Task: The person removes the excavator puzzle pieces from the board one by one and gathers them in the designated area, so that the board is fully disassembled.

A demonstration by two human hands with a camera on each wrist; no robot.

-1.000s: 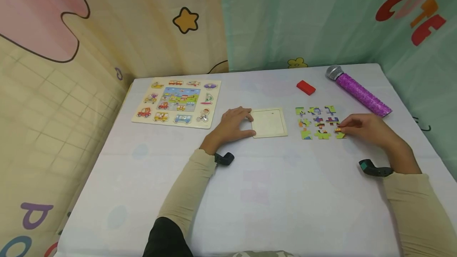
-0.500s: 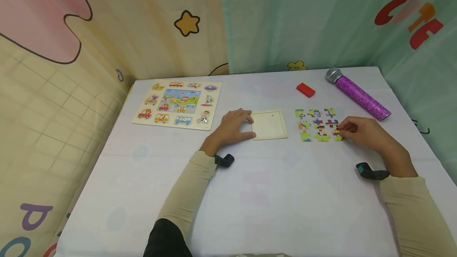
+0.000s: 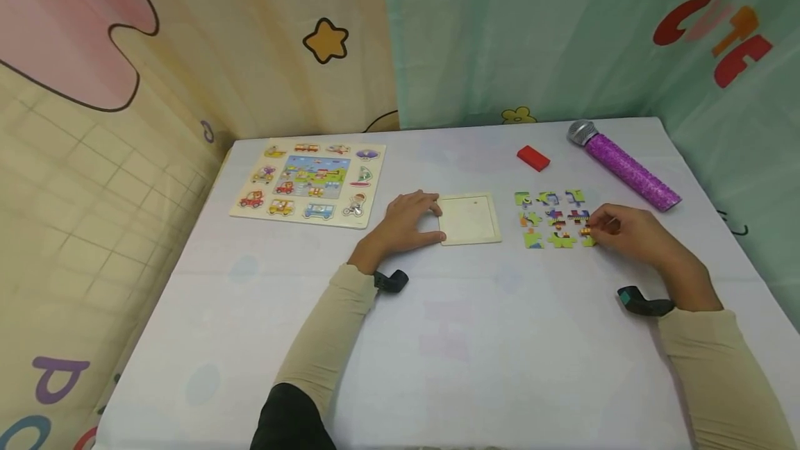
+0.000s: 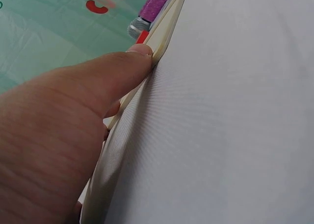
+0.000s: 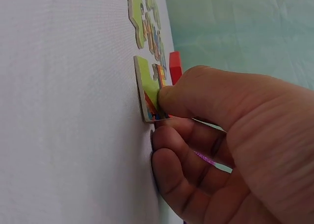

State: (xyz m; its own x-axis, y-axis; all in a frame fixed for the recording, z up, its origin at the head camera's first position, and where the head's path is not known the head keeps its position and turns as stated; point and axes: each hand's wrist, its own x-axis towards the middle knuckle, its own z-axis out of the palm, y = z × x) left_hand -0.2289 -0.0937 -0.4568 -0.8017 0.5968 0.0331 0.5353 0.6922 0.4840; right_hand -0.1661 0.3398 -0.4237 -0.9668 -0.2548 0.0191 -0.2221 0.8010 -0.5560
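Note:
At the left edge of a shallow cream puzzle tray [image 3: 470,219], my left hand [image 3: 406,222] rests with thumb and index finger spread apart. The straight thumb [image 4: 140,52] touches the tray's rim in the left wrist view. My right hand [image 3: 631,231] pinches the near right corner puzzle piece [image 5: 144,77], thumb on its printed face and index finger at its edge. That piece is green with a patch of orange and red. Beside it lie several other puzzle pieces [image 3: 562,240], set out in spaced rows, face up.
At the back left lies a vehicle picture board [image 3: 300,210]. Behind the pieces is a red block [image 3: 533,157]. A purple glitter microphone [image 3: 634,172] lies at the back right, beyond my right hand. Printed curtains [image 3: 500,33] stand behind the white table [image 3: 400,367].
My right hand has shifted slightly left, with the corner piece at its fingertips moving closer to the other pieces. The left hand stays at the tray. The head view has tilted a little.

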